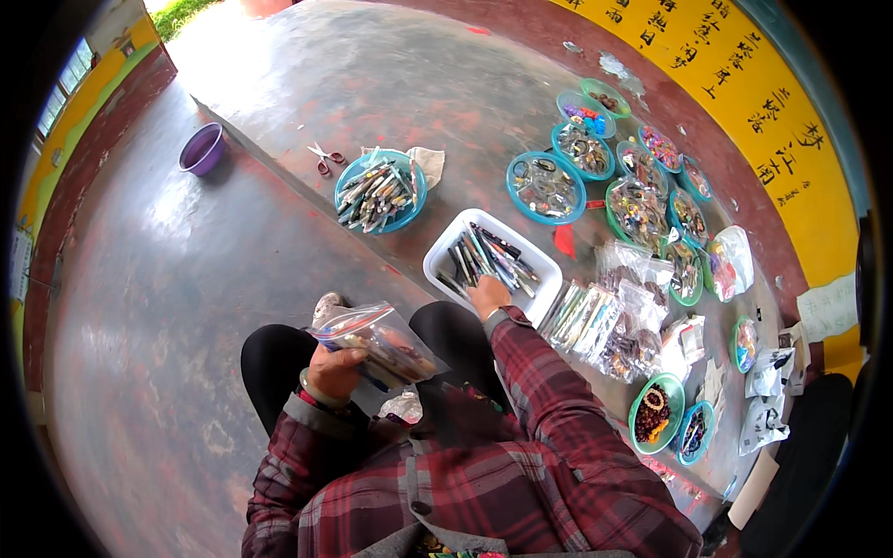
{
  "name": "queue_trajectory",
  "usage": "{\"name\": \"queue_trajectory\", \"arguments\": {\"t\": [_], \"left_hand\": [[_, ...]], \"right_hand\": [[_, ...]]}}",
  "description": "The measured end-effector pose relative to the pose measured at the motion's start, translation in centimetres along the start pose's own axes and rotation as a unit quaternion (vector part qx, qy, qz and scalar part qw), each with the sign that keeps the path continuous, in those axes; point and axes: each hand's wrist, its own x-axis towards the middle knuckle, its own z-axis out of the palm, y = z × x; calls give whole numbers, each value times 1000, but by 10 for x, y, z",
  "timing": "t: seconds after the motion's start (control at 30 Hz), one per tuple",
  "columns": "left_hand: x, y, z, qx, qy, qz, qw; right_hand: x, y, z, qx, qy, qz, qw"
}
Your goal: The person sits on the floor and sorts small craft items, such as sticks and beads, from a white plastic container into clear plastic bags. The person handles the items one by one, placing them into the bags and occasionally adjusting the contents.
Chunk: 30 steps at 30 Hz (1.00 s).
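Observation:
My left hand (335, 372) is closed around the edge of a clear zip bag (383, 342) with a red strip along its top. Several pens lie inside the bag, which is held tilted above my lap. My right hand (488, 296) reaches over the near side of a white plastic tub (552, 283). Its fingers are bent in at the pens (496, 258), apparently pinching one, though the fingertips are partly hidden. Dark, silver and pale blue pens lie loose in that tub. Beyond it stands a blue basket (420, 206) heaped with more pens.
Scissors (326, 158) lie beside the blue basket, and a purple basin (202, 149) stands farther left. Several round baskets of small items, such as this blue one (547, 188), fill the right side. Packed bags of pens (584, 319) lie right of the tub.

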Motion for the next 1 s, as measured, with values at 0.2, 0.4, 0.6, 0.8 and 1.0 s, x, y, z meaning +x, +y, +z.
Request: {"name": "queue_trajectory", "arguments": {"t": [0.2, 0.4, 0.6, 0.8, 1.0], "left_hand": [[3, -2, 0, -3, -6, 3, 1000], [2, -3, 0, -32, -1, -16, 999], [4, -7, 2, -16, -33, -54, 998], [14, -17, 11, 38, -68, -58, 995], [27, -34, 17, 68, -85, -74, 991]], "right_hand": [[9, 1, 4, -35, -8, 8, 999], [-1, 23, -18, 191, 25, -6, 981], [-49, 23, -101, 560, 58, -7, 826], [-106, -1, -210, 714, 101, -102, 685], [-163, -67, -291, 640, 102, -286, 706]]}}
